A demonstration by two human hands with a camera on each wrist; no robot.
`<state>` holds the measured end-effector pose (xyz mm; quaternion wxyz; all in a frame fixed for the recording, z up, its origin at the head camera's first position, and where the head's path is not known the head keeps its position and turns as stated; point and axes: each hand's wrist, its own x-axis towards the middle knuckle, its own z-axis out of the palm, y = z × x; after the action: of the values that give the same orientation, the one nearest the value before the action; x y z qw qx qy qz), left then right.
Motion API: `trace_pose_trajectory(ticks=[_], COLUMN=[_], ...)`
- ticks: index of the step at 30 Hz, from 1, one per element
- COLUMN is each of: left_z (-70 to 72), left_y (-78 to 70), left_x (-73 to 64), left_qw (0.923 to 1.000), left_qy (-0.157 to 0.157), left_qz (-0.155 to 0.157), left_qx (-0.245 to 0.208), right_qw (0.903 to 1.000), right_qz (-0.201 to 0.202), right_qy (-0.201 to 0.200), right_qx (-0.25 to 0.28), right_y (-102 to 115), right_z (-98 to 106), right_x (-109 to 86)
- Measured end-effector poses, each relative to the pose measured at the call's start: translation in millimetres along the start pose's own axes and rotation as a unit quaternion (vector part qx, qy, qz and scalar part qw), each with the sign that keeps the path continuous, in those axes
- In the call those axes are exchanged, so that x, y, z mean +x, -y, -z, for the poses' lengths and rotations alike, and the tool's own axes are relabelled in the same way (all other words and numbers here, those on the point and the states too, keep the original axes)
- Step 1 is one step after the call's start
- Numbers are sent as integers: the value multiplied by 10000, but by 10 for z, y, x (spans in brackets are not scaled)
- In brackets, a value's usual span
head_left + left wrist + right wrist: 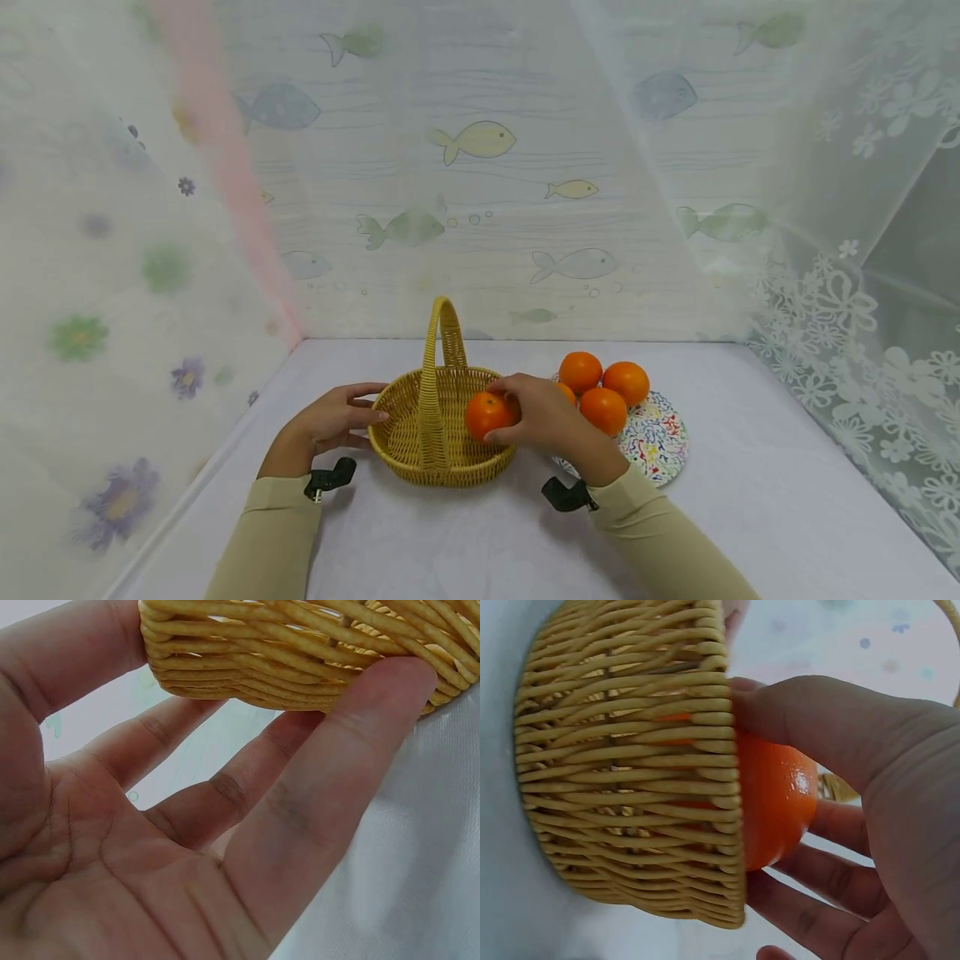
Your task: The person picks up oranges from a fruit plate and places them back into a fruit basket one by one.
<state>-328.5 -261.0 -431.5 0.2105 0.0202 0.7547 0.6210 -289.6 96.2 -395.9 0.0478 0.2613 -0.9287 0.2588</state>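
Observation:
A yellow wicker basket (447, 477) with a tall arched handle stands on the table. My left hand (335, 421) grips its left end, with one finger over the rim and the others against the outer wall. In the left wrist view, fingers (382, 697) press against the woven side. My right hand (547, 417) holds a glossy orange (486, 415) at the right end of the basket, partly below the rim. In the right wrist view, the wicker wall (630, 772) hides part of the orange (776, 802), with thumb and fingers around it.
Right of the basket, a round plate (660, 442) with a multicoloured pattern bears several more oranges (603, 410), one partly behind my right hand. A white cloth (465, 550) covers the table. Sheer curtains with fish (483, 140) and flowers hang at the back and sides.

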Motion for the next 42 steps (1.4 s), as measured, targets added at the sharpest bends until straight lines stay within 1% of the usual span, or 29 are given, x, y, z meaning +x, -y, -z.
trace_pose_trajectory(ticks=[9, 15, 22, 30, 37, 42], left_z=[11, 9, 2, 3, 12, 4], left_y=[6, 3, 7, 1, 2, -3], left_x=[3, 9, 6, -1, 3, 3], left_qw=[10000, 9999, 10000, 9999, 9999, 10000], left_qy=[81, 74, 37, 30, 62, 21], left_qz=[-46, -65, -50, -53, -4, 1], left_qx=[29, -19, -42, -79, -113, -75], right_qw=[9999, 9998, 9999, 9998, 9999, 9995], right_qz=[-3, 138, 116, 154, 59, 38], right_qy=[64, 46, 26, 75, 142, 220], right_qx=[108, 131, 109, 135, 70, 212], right_y=[-26, -25, -24, -26, -2, 9], right_z=[-102, -136, -170, -173, -157, -108], right_x=[14, 10, 19, 19, 17, 5])
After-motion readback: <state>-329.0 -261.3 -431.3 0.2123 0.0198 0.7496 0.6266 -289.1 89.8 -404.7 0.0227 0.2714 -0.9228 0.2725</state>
